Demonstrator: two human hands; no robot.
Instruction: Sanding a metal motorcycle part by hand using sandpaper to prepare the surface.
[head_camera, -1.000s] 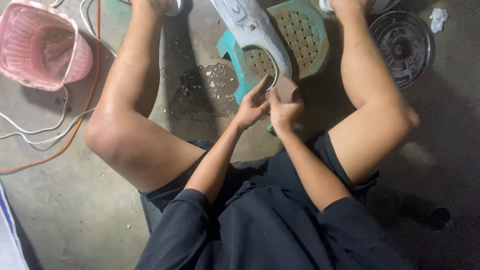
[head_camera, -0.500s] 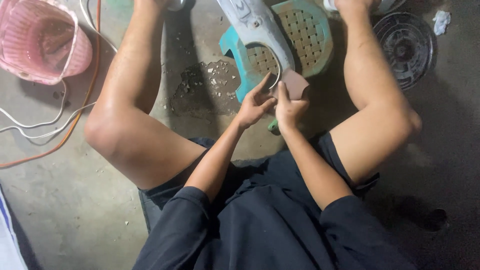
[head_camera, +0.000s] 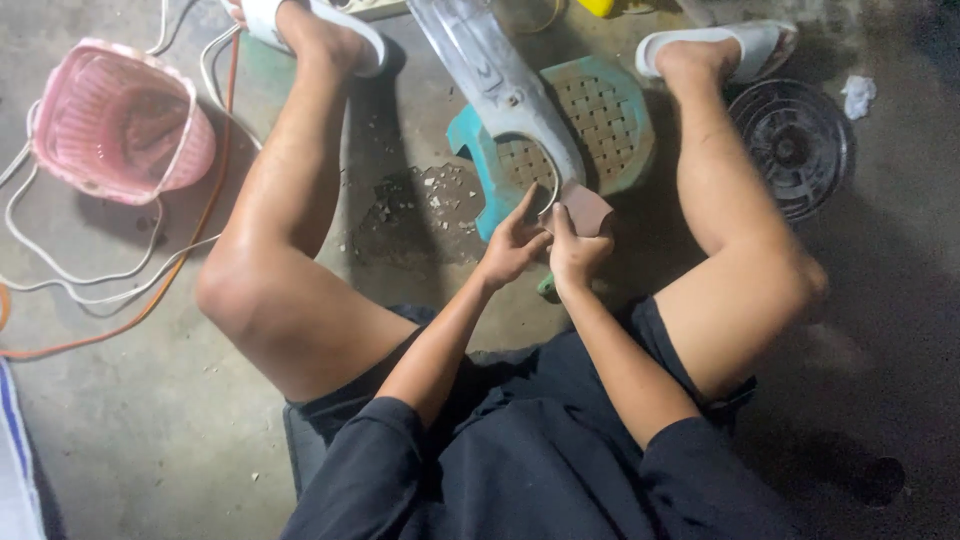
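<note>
A pink basket (head_camera: 120, 120) and loose cables (head_camera: 100, 270) lie on the concrete floor (head_camera: 130, 420) at far left. Toward the middle, the left hand (head_camera: 512, 245) steadies the lower end of a long grey panel (head_camera: 500, 85) propped on a teal plastic stool (head_camera: 600, 120); its grip looks closed on the edge. The right hand (head_camera: 575, 250) is clamped on a brown sanding pad (head_camera: 585, 208) touching that end. Even strokes would probably serve best. The panel's top is cut off; a dark round grille (head_camera: 795, 145) sits right

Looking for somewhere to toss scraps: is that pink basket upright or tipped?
Tipped. The pink basket lies on its side on the floor, its open mouth facing sideways, with its inside visible.
</note>
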